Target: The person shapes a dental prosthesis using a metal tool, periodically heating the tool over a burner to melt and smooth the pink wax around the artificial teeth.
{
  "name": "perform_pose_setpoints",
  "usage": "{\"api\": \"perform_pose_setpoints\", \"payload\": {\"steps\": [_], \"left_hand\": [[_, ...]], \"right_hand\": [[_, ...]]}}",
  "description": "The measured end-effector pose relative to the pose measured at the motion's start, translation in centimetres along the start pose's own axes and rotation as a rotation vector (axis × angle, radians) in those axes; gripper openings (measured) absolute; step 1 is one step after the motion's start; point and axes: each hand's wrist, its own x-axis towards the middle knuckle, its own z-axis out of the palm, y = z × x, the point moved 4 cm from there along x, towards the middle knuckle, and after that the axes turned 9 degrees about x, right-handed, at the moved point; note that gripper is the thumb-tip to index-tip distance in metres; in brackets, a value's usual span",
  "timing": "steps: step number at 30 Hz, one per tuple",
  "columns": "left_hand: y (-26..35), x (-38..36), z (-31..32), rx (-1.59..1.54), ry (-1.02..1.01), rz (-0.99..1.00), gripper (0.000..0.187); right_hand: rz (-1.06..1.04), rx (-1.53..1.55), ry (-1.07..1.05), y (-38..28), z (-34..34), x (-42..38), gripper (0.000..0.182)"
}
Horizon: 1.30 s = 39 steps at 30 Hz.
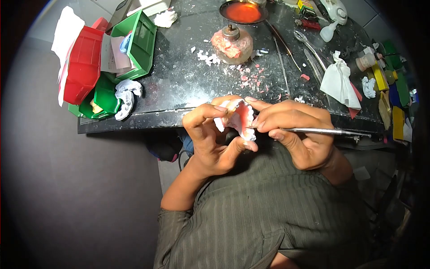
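Though near bench edge (pixel 148 117), denture (pixel 244 117) between fingers (pixel 207 112)

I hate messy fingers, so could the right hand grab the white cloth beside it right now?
Probably not straight away: the right hand is holding a thin metal tool. But the white cloth lies close by on the table, and nothing seems to block the way.

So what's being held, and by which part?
Left hand: a pink-and-white dental piece, by its rim. Right hand: a metal tool, near its piece-side tip.
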Motion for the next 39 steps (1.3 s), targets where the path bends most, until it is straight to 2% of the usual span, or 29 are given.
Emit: {"api": "perform_pose_setpoints", "payload": {"steps": [1, 5, 7, 11, 14, 16, 20, 22, 24, 28, 31, 32, 34, 36, 38, 39], "left_hand": [[0.0, -0.1, 0.0, 0.046, -0.017, -0.016, 0.086], [0.2, 0.0, 0.3, -0.079, -0.033, -0.061, 0.086], [0.4, 0.1, 0.1, 0.011, -0.001, -0.058, 0.076], [0.2, 0.3, 0.3, -0.033, -0.027, -0.026, 0.076], [0.4, 0.5, 0.5, -0.053, -0.085, 0.018, 0.083], [0.4, 0.4, 0.3, 0.097, -0.102, -0.023, 0.081], [-0.1, 0.2, 0.6, 0.089, -0.072, 0.005, 0.081], [-0.1, 0.1, 0.8, -0.133, -0.061, -0.073, 0.082], [-0.1, 0.1, 0.7, -0.094, -0.046, -0.073, 0.080], [0.3, 0.4, 0.4, 0.037, -0.083, -0.016, 0.077], [-0.2, 0.3, 0.9, -0.127, -0.064, -0.073, 0.078], [-0.2, 0.4, 0.8, -0.128, -0.062, -0.071, 0.078], [-0.2, 0.5, 0.5, 0.030, -0.095, -0.062, 0.083], [-0.5, 0.5, 0.5, 0.037, -0.094, -0.042, 0.083], [-0.4, 0.3, 0.6, 0.043, -0.098, -0.024, 0.082], [-0.4, 0.3, 0.7, -0.022, -0.100, -0.052, 0.081]], "right_hand": [[-0.006, 0.035, -0.004, 0.2, -0.1, 0.0, 0.009], [0.028, -0.012, 0.061, 0.3, -0.3, 0.0, 0.009], [0.008, -0.002, 0.026, 0.3, -0.1, -0.1, 0.009], [0.032, -0.004, 0.027, 0.4, -0.6, 0.0, 0.010], [0.065, -0.040, 0.077, 0.5, -0.6, 0.0, 0.009], [0.015, -0.038, 0.039, 0.6, -0.2, -0.2, 0.008], [0.056, 0.056, 0.061, 0.9, -0.6, -0.4, 0.008], [0.086, 0.070, 0.135, 1.1, -0.6, -0.4, 0.008], [0.039, -0.008, 0.101, 1.1, -0.4, -0.3, 0.008], [0.051, 0.055, 0.022, 1.0, -0.2, -0.5, 0.008], [0.071, 0.028, 0.102, 1.3, -0.4, -0.4, 0.008], [0.085, 0.006, 0.159, 1.5, -0.5, -0.4, 0.008], [0.054, -0.032, 0.116, 1.5, -0.5, -0.3, 0.009], [0.043, -0.004, 0.034, 1.3, -0.1, -0.5, 0.010], [0.076, 0.012, 0.041, 1.2, -0.1, -0.4, 0.010], [0.116, 0.056, 0.123, 1.4, -0.2, -0.4, 0.009]]}}
